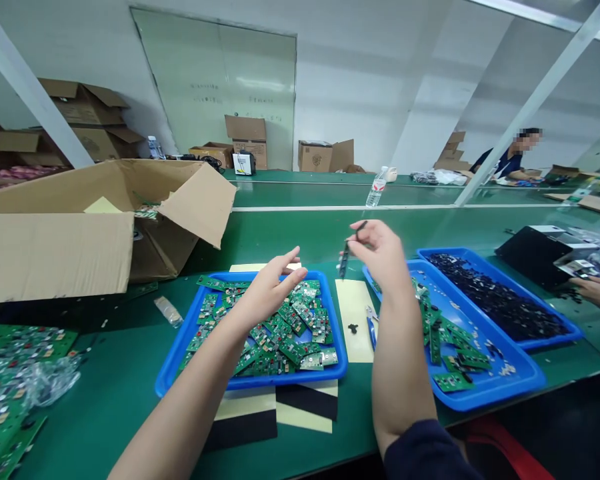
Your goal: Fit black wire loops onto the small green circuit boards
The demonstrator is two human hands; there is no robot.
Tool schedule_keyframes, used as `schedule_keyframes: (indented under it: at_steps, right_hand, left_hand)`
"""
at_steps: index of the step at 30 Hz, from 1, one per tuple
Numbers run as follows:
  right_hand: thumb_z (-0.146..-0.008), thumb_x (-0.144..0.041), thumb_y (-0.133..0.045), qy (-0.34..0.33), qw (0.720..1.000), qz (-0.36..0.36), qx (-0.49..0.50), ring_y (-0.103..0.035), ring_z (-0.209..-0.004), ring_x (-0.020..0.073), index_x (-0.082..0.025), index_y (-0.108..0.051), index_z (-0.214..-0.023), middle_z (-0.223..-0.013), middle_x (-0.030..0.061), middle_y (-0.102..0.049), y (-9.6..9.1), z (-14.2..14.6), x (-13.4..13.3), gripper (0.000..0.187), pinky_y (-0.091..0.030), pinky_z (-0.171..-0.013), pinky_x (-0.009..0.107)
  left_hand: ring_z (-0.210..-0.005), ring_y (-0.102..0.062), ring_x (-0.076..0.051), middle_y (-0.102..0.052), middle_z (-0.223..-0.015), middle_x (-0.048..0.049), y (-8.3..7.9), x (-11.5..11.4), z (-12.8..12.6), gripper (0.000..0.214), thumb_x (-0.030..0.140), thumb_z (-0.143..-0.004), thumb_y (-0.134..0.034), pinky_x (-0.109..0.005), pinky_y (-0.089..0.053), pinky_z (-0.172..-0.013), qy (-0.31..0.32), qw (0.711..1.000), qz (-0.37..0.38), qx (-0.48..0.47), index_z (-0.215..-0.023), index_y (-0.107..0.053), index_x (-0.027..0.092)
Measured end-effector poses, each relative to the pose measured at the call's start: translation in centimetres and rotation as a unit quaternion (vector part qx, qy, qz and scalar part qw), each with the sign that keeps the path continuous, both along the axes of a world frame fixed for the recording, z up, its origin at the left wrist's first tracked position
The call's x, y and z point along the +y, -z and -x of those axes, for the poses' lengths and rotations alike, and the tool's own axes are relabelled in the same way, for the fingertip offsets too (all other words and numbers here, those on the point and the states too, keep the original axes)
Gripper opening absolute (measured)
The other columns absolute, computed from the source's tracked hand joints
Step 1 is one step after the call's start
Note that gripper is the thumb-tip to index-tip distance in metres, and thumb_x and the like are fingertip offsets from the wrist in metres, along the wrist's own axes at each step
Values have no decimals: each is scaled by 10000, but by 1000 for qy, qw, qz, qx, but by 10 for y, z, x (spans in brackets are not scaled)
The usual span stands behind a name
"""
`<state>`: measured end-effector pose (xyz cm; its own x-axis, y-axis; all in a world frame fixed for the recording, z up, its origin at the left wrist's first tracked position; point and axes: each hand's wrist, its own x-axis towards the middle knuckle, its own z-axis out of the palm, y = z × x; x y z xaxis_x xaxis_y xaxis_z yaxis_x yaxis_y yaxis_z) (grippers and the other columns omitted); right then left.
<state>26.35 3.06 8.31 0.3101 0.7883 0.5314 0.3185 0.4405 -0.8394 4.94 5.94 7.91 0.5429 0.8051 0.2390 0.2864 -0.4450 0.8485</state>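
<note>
My right hand is raised over the bench, pinching a small circuit board that is seen nearly edge-on. A dark strip sticks up at the fingertips; whether it belongs to the board I cannot tell. My left hand hovers above the left blue tray, fingers stretched out and holding nothing. Several loose green circuit boards are heaped in that tray. Between the trays, a pale yellow sheet bears a small black part and blue-handled pliers, partly behind my right forearm.
A second blue tray holds more boards; a third is full of small black parts. A large open carton and stacked board panels stand left. A bottle stands behind. Another person's hand reaches in at right.
</note>
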Motion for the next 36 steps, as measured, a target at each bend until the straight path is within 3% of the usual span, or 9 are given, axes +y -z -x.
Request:
schedule_keyframes:
  at_steps: [4,7,12,16,19,21,25,31,36]
  right_hand:
    - [-619,-141,-548,234,952,188,-57,-573,-545,142,-160,-559,-881,-586,-40,-541,36,-74,6,264,-507,-620,300]
    - [-581,-88,-517,336,911,232,-61,-576,-590,184,-146,-560,-843,-581,-19,-529,58,-105,-1,271,-485,-710,380]
    - [-584,-70,-513,442,862,242,-58,-561,-851,275,-133,-548,-878,-766,103,-581,71,-110,-10,302,-406,-853,458]
    - [-617,-126,-555,457,859,222,-63,-550,-937,301,-109,-534,-944,-986,204,-555,56,-95,0,327,-407,-861,451]
    - [-674,-210,-566,375,905,189,-62,-611,-795,217,-160,-528,-959,-891,96,-602,32,-63,8,291,-473,-776,363]
    - [-725,-289,-560,165,971,173,6,-628,-668,175,-173,-506,-991,-817,47,-616,14,-29,10,295,-507,-646,326]
    - [-733,-357,-607,-172,962,191,87,-637,-559,136,-192,-517,-971,-672,-26,-608,-11,40,0,303,-519,-541,270]
    - [-690,-304,-670,-219,944,109,221,-599,-468,88,-214,-507,-1002,-586,-98,-538,-19,64,-12,364,-520,-491,224]
    - [-654,-274,-702,-201,941,91,256,-610,-511,89,-219,-483,-1026,-637,-83,-577,-15,70,-7,435,-523,-488,208]
  left_hand:
    - [-892,-599,-304,-655,-916,-158,28,20,1,260,308,-682,-676,-409,-444,-789,-12,967,-58,248,-853,-666,112]
    - [-715,-613,-271,-630,-680,-85,45,20,-2,199,159,-527,-770,-336,-443,-663,-2,962,-52,268,-564,-575,145]
    - [-544,-556,-186,-542,-529,1,51,12,-4,266,43,-530,-737,-250,-358,-514,13,972,-62,226,-497,-511,178]
    - [-494,-497,-152,-512,-502,27,33,12,5,213,79,-553,-735,-237,-339,-488,29,979,-82,182,-502,-557,184]
    - [-579,-528,-165,-546,-596,4,7,7,13,114,107,-646,-676,-252,-393,-541,38,981,-106,160,-589,-614,184]
    - [-701,-569,-164,-588,-798,-32,-10,1,18,67,146,-733,-613,-264,-451,-622,47,981,-155,109,-690,-641,189]
    - [-819,-570,-158,-576,-893,-52,-27,-13,26,96,159,-797,-565,-283,-486,-710,-30,936,-349,-26,-745,-636,198]
    - [-868,-573,-154,-582,-963,-50,-25,-15,31,122,139,-800,-572,-293,-519,-740,-60,910,-406,-59,-780,-662,218]
    - [-1002,-569,-193,-530,-1202,-98,-21,-16,19,725,234,-703,-704,-312,-528,-816,-29,965,-167,-200,-1344,-369,268]
